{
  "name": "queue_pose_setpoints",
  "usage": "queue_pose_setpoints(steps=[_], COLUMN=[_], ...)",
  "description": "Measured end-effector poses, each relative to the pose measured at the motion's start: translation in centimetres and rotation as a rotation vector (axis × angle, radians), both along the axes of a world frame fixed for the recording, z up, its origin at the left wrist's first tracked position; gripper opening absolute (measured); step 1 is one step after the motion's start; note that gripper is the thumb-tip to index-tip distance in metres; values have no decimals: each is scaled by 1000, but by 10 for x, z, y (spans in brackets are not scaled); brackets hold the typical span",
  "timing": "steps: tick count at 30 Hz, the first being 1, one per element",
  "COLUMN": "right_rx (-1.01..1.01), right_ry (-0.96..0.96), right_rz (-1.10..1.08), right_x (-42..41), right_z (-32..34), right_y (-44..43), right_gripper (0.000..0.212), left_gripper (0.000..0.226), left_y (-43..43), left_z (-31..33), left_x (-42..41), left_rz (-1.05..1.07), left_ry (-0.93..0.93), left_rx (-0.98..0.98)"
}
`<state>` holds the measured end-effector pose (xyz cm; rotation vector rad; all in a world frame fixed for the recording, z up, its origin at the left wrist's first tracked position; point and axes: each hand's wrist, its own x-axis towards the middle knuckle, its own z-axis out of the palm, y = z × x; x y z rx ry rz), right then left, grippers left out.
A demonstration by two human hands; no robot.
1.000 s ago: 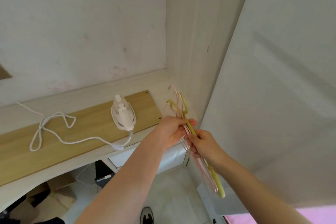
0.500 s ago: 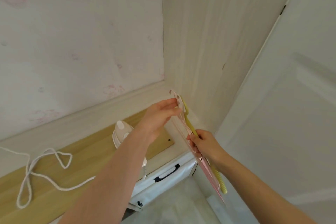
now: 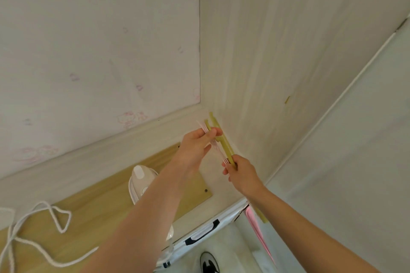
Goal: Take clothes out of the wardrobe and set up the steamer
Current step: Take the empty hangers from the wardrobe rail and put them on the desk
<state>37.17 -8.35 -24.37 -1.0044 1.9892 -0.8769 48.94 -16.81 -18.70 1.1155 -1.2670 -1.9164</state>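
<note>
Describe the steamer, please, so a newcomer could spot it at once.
Find the wooden desktop under the papered wall. Near its right end stands the white steamer, partly behind the left forearm. Its smooth rounded body sets it apart from the looped white cord beside it.

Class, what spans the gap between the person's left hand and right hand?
Green and pink hangers, held by the left hand and right hand; head view shows it.
</note>
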Motion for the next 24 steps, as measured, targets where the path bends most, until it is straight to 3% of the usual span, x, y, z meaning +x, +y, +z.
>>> queue_pose_setpoints(steps=[10, 13, 18, 24], right_rx=[57, 57, 115, 236], right_ry=[180, 282, 337, 338], right_rz=[151, 211, 262, 299], right_x=[-18, -17, -17, -25], right_z=[-41, -51, -67, -85], right_y=[-41, -46, -53, -61], right_gripper=[26, 36, 17, 23], left_gripper=[17, 31, 27, 23], left_y=[-32, -41, -50, -58], left_z=[-40, -55, -77, -100], left_x=[13, 20, 25, 29], left_rz=[171, 256, 379, 425], left_ry=[224, 286, 239, 130], left_rx=[408, 553, 653, 704])
